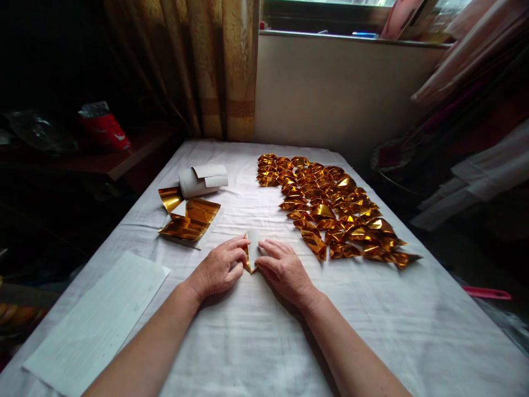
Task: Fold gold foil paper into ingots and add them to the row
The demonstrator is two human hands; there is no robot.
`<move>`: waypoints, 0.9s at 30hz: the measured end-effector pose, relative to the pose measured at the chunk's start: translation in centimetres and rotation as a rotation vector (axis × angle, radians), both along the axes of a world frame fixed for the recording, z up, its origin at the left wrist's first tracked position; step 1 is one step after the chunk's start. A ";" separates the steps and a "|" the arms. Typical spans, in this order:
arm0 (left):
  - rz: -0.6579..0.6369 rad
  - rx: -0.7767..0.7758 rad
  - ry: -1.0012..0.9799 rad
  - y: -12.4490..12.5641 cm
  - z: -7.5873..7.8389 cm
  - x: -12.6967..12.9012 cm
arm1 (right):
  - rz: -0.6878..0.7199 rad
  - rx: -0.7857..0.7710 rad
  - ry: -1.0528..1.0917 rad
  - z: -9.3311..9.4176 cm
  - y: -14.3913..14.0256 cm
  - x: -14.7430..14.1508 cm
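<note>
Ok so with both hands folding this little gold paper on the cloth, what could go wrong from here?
The foil piece is small and pinched between the left hand and the right hand, so a crease could slip crooked. The right forearm lies close to the folded gold pieces; a sideways sweep might scatter them.

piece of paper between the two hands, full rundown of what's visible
The folded paper is small, gold foil on one face and white on the other. It lies on the white tablecloth near the table's middle, narrowing to a point toward the person, with the white side showing at the top and a gold strip along its left edge. The left hand pinches its left edge with its fingertips; the right hand presses its right side. The hands hide its lower part. It lies apart from the pile of folded gold pieces to the right.
</note>
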State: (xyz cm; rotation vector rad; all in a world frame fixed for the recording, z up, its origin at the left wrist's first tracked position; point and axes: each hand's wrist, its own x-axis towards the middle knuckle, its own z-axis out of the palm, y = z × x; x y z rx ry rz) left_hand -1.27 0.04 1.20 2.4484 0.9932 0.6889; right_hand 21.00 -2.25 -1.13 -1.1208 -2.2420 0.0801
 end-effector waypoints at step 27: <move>0.078 0.013 -0.033 -0.7 0.2 1.1 | -0.134 -0.226 0.111 0.9 0.0 -1.7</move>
